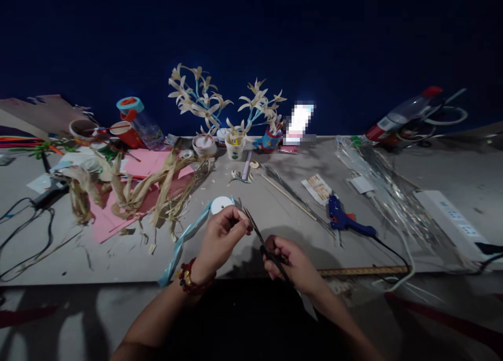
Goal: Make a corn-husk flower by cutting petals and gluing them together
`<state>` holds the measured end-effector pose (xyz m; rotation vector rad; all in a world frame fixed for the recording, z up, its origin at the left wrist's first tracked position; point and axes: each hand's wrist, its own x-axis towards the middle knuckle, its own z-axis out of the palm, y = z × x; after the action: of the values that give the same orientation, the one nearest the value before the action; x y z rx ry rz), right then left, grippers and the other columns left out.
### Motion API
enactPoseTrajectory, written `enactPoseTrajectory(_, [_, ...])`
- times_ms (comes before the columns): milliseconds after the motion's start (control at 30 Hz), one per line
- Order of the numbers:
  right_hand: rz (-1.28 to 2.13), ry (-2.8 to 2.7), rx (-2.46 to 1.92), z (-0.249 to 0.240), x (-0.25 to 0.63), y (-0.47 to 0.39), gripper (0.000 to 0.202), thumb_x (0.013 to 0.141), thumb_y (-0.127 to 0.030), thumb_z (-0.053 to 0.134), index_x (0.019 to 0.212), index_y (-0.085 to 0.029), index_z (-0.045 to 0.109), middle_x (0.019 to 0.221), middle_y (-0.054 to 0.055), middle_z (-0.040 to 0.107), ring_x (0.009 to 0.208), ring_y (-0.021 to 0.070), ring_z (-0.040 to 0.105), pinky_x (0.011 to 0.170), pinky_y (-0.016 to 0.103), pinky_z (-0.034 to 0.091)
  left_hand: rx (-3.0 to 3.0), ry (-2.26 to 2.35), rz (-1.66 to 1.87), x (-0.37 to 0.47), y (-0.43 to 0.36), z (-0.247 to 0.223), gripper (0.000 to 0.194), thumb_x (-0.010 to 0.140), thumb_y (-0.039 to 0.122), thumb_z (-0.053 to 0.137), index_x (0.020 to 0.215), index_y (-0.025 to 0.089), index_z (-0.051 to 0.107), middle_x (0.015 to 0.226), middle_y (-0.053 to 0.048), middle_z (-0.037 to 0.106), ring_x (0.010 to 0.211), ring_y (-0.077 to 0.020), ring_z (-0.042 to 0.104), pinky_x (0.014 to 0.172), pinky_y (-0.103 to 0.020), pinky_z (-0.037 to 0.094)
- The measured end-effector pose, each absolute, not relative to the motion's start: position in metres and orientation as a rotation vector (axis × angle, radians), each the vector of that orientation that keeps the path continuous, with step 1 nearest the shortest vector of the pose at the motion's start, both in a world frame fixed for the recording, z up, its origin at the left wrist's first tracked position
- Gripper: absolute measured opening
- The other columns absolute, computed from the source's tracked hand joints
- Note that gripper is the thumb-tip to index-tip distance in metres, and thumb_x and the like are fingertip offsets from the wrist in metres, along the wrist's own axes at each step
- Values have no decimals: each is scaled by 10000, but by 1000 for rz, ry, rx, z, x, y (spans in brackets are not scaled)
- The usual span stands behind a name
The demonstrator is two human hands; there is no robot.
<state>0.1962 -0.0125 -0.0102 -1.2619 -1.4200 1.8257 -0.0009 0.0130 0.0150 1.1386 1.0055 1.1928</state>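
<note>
My right hand point(288, 261) is closed round the dark handles of a pair of scissors point(257, 232), whose blades point up and left. The blade tips reach close to the fingers of my left hand point(223, 232), which pinch a small pale piece point(241, 214), perhaps corn husk; most of it is hidden. Just behind my left hand lies a white spool point(221, 205), with light-blue ribbon point(178, 251) trailing left and down to the table edge. Dried corn husks point(129, 193) are heaped on pink paper point(101, 227) to the left.
Pale flower sprays point(196, 96) stand in cups along the back, beside a lit phone point(299, 122). At right lie a blue glue gun point(346, 219), thin wires point(291, 190), clear plastic wrapping point(389, 188) and a power strip point(451, 222). A wooden ruler point(361, 271) runs along the front edge.
</note>
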Motion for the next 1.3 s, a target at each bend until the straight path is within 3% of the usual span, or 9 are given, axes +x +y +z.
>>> enactPoseTrajectory(900, [1863,-1425,-1226,-15,199,-19,551,693,-648,791,715,-222,442,621,-66,511,485,72,443,480,218,324,1210,975,1097,-5,12,26,275,940,363,628,738,179,600,734,-30,646,720,-164,585,721,-288,452])
enactPoseTrajectory(1300, [1882,-1416,-1234,-16,201,-18,475,716,-501,808,696,-227,421,603,-77,514,469,70,446,472,213,323,1232,972,1069,-8,11,24,259,942,354,625,754,181,582,736,-29,649,721,-164,587,721,-286,450])
